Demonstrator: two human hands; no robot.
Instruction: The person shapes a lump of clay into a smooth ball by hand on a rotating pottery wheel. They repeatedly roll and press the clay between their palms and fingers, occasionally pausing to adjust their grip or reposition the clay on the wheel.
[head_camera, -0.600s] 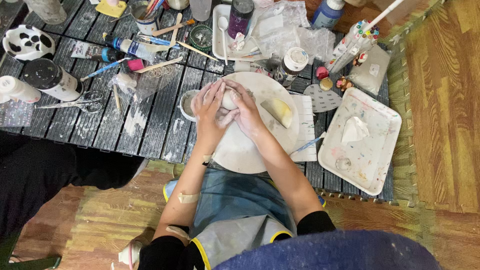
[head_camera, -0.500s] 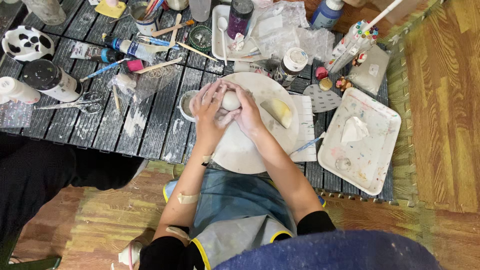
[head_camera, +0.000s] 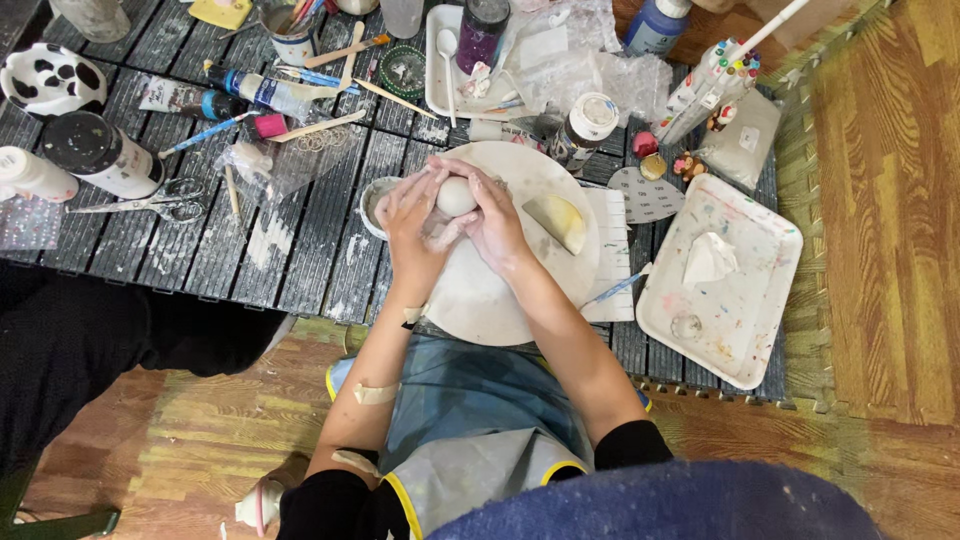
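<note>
clay ball: round, no long axis | left hand, right hand: cupped closed around it

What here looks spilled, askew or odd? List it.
White powdery smears streak the dark slatted table left of the round white board. The square tray is flecked with paint and holds a crumpled tissue. Both hands cup a clay ball; nothing looks broken.

a smooth, pale, egg-shaped clay ball sits cupped between both hands above a round white plate.
</note>
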